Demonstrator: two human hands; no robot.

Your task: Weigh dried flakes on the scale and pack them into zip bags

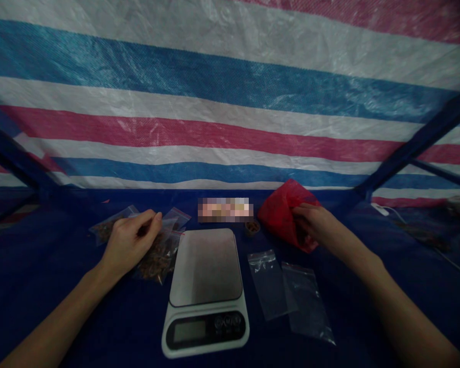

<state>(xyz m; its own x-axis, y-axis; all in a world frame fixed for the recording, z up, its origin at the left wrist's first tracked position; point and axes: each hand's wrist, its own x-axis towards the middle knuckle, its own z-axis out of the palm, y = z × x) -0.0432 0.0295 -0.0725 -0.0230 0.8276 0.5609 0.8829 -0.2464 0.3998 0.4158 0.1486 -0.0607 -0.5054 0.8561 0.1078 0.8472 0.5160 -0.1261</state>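
Note:
My left hand [132, 239] is closed, thumb and fingers curled together, above several clear zip bags. I cannot make out whether anything is in it. Below and beside it lies a zip bag [153, 263] with brown dried pieces inside. Another filled zip bag [104, 230] lies on its far left side. Over on the right, my right hand [314, 221] reaches into the mouth of a crumpled red plastic bag [278, 212]. Its fingertips are hidden by the bag. Between the hands stands a white kitchen scale [207, 268] with a bare metal plate and a blank-looking display.
Two flat, clear zip bags [270, 289] overlap right of the scale. A small round container [252, 228] with brown pieces sits behind it, near a blurred-out item [225, 210]. Blue frame bars [398, 148] slant at both sides. Striped sheeting [214, 128] hangs behind the blue table.

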